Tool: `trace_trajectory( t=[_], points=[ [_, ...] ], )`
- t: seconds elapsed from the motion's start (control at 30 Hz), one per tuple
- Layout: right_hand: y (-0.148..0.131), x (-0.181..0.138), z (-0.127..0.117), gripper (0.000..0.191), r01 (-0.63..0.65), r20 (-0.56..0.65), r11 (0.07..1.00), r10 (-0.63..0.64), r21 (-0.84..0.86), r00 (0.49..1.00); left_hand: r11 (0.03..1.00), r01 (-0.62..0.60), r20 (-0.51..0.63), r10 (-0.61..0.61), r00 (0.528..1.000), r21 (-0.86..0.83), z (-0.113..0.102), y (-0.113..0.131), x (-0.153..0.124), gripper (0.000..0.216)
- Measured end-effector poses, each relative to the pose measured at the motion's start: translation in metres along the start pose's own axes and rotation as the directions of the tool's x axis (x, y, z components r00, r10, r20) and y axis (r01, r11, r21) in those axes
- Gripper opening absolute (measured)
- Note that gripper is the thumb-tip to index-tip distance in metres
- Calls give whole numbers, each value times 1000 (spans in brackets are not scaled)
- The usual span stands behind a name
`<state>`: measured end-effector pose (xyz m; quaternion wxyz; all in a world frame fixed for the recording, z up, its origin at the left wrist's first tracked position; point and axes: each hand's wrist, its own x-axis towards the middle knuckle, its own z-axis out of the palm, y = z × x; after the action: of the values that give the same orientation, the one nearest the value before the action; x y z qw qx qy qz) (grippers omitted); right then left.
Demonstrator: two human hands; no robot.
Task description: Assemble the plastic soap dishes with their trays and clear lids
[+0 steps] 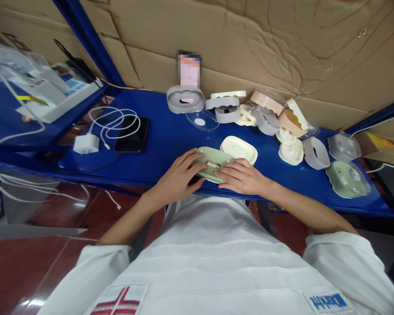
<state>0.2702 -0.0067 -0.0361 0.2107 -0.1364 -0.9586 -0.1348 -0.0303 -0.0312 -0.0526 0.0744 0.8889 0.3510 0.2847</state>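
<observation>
My left hand [180, 176] grips the left end of a pale green oval plastic dish [214, 154] at the front edge of the blue table. On its right end, my right hand [243, 177] is closed with bent fingers. A slot shows in the middle of the dish, with a cream part visible in it. My fingers cover both ends. Just behind lies a cream oval plastic piece [239, 149], flat on the table. A clear oval cover [202, 120] with a white round sticker rests farther back.
A grey oval shell [185, 100] stands before a propped phone [189, 72]. Grey, cream and peach shells [267, 119] pile along the back right; a green covered dish [347, 179] sits far right. At left are a black phone [131, 134], a charger [86, 143] and its coiled cable.
</observation>
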Motion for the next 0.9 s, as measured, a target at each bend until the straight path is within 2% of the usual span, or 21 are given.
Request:
trace_trajectory(
  t=[0.13, 0.23, 0.3, 0.37, 0.43, 0.47, 0.53, 0.6, 0.67, 0.77, 0.9],
  points=[
    [7, -5, 0, 51, -63, 67, 985, 52, 160, 996, 1000, 21, -7, -21, 1000, 10, 0, 0, 0, 33],
    [22, -9, 4, 70, -205, 46, 938, 200, 278, 979, 998, 48, -35, -47, 998, 39, 0, 2, 0, 29],
    [35, -11, 8, 69, -345, 66, 891, 341, 296, 938, 998, 48, -41, -46, 998, 42, -1, 3, 1, 27],
    [44, -12, 10, 59, -469, 91, 853, 461, 229, 883, 999, 36, -29, -35, 999, 29, -1, 4, 1, 25],
    [46, -11, 8, 51, -531, 51, 836, 530, 135, 847, 999, 30, -13, -30, 999, 13, -2, 4, 1, 25],
    [44, -10, 5, 49, -518, 18, 848, 520, 107, 854, 1000, 29, -6, -29, 1000, 5, -2, 4, 1, 26],
    [34, -4, -2, 49, -381, -4, 918, 384, 111, 923, 1000, 27, 2, -27, 1000, -8, -2, 3, 2, 27],
    [21, 2, -7, 53, -182, 48, 971, 177, 155, 983, 1000, 19, 6, -19, 1000, -9, -2, 3, 2, 26],
    [11, 6, -9, 52, -76, 98, 981, 59, 180, 993, 1000, 10, 10, -10, 1000, 6, -2, 4, 2, 24],
    [8, 6, -6, 42, -113, 100, 976, 95, 188, 990, 999, 11, 14, -11, 1000, 38, -2, 5, 3, 21],
    [17, 0, -4, 43, -160, 126, 938, 126, 309, 984, 999, 23, 8, -23, 1000, 40, -1, 5, 3, 22]
  ],
)
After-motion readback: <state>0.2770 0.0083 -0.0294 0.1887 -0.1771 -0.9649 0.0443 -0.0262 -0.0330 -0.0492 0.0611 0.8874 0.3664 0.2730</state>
